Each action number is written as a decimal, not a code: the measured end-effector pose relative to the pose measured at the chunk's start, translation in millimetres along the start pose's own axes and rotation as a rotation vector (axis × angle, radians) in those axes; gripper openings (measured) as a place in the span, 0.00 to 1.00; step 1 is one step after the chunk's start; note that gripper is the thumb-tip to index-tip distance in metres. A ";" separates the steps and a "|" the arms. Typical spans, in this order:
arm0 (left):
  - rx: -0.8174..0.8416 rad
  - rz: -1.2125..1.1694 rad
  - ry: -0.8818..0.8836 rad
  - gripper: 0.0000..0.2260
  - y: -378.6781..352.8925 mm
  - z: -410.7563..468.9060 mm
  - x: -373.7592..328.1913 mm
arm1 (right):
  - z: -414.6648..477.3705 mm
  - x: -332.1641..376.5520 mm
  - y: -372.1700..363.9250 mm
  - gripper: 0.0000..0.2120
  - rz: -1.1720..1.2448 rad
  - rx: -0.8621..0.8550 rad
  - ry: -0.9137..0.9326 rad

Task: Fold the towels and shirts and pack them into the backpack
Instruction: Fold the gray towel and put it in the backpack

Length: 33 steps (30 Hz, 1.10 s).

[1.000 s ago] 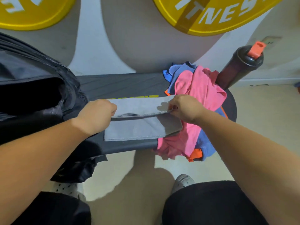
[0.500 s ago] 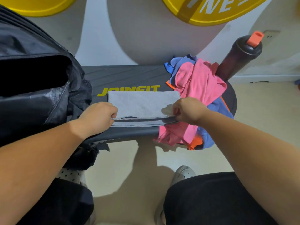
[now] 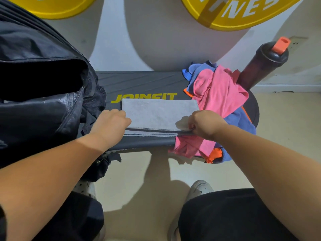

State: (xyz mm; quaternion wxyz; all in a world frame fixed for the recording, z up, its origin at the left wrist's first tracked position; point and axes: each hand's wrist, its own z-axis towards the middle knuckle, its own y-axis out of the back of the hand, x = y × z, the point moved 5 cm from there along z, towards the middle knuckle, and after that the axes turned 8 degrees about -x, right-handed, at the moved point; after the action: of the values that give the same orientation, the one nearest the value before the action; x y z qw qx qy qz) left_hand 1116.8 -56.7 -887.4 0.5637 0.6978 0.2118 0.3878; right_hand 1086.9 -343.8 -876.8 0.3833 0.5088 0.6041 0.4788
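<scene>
A grey towel (image 3: 156, 113) lies folded in layers on the dark bench (image 3: 139, 82), its stacked edges facing me. My left hand (image 3: 111, 124) grips its near left corner with curled fingers. My right hand (image 3: 206, 124) pinches its near right corner. The black backpack (image 3: 43, 87) stands open at the left end of the bench, its dark mouth facing right. A heap of pink, blue and orange clothes (image 3: 218, 94) lies at the right end, partly under the towel's right edge.
A dark shaker bottle (image 3: 262, 65) with an orange cap stands behind the clothes heap at the right. Yellow weight plates (image 3: 234, 13) lean on the wall behind. My knees and grey shoes (image 3: 199, 190) are just below the bench's front edge.
The towel's upper layer came down towards me onto the lower one, so the fold is narrower and flatter. Both hands stayed on its near corners. The bench's yellow lettering is uncovered.
</scene>
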 end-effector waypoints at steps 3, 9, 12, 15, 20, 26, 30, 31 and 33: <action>0.082 0.052 -0.036 0.10 -2.2 -1.7 -4.8 | 0.7 6.8 -2.5 0.11 -0.030 0.007 0.024; 0.200 0.005 0.021 0.03 -0.4 1.7 -3.6 | 4.4 18.0 -2.9 0.09 -0.107 0.030 0.060; 0.163 -0.110 0.113 0.10 8.0 14.3 -7.2 | 5.7 23.8 2.4 0.11 -0.185 0.069 0.061; -0.029 -0.217 0.165 0.11 11.4 27.3 -8.0 | 13.6 34.0 15.4 0.24 -0.077 -0.089 0.067; -0.009 -0.330 0.247 0.29 -19.8 49.0 -10.5 | 56.1 69.0 -2.9 0.30 0.068 -0.154 -0.063; 0.010 -0.357 0.293 0.35 -54.8 45.8 -18.4 | 62.7 69.7 -57.9 0.36 0.017 -0.150 -0.157; 0.017 -0.344 0.335 0.38 -66.2 43.7 -12.3 | 59.8 55.5 -59.0 0.40 0.049 -0.225 -0.236; 0.022 -0.353 0.352 0.39 -68.3 43.7 -10.2 | 59.7 54.3 -58.9 0.40 0.043 -0.227 -0.253; 0.029 -0.380 0.381 0.41 -71.5 44.4 -6.2 | 58.7 47.9 -57.0 0.42 0.033 -0.234 -0.299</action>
State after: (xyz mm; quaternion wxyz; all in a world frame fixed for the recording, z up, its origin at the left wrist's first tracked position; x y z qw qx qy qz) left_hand 1157.8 -69.3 -960.1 0.5663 0.5681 0.4468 0.3960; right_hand 1119.5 -287.0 -945.5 0.5174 0.5360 0.4722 0.4712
